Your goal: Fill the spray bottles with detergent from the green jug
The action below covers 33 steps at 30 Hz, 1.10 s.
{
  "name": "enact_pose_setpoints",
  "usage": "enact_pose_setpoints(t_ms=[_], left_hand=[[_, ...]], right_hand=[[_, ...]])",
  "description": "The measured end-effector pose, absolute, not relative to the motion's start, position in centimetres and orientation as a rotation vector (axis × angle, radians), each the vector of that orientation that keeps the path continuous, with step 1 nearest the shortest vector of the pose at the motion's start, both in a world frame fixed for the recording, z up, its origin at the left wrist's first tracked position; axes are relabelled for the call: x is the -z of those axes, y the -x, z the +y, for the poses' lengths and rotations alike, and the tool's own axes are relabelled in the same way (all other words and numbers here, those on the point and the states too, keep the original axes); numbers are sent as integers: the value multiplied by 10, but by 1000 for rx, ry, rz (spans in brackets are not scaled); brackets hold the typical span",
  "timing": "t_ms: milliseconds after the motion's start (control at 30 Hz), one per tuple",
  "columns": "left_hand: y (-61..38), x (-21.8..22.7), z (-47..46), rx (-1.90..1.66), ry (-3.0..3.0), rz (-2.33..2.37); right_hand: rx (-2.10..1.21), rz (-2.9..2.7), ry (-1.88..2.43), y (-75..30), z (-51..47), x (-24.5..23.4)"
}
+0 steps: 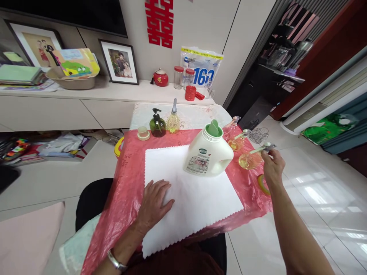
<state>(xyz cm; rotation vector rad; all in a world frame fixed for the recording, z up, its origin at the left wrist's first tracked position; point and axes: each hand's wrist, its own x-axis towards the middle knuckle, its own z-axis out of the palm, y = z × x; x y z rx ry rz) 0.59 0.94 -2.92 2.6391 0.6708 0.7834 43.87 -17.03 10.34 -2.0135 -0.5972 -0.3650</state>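
Observation:
My left hand [156,200] lies flat on a white scallop-edged cloth [195,206], fingers spread and nothing in them. At the table's right side, my right hand [273,164] has its fingers closed on the top of a clear bottle [249,160] with a little yellow liquid inside and a pale, long neck. Between the hands, a large cream detergent jug [208,152] stands on the cloth, its green pouring neck [214,129] uncapped. Two similar clear bottles, one with yellow liquid [236,143] and one pinkish-looking [228,133], are just behind the held one.
A dark green pump bottle [157,125], another clear bottle [173,121] and a pale cap [143,133] line the far left of the red-covered table [129,168]. A tape roll [263,185] lies near my right wrist. Behind is a cabinet ledge [120,91] with jars and frames.

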Motion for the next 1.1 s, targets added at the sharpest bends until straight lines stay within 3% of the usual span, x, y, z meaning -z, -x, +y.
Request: enact_pose_setpoints(t_ms=[400,667,867,1100], left_hand=[[-6,26,10,-758,-2662,657],[-5,27,10,-776,-2630,667],[-7,27,9,-796,-2601,661],[-10,17,2,-782,-2498,693]], right_hand=[[262,-662,2153,-497,-151,-68],[149,-635,2191,-491,-159,-79],[362,-448,2052,-439,-173,-110],[355,-748,1824,-357,-129,-203]])
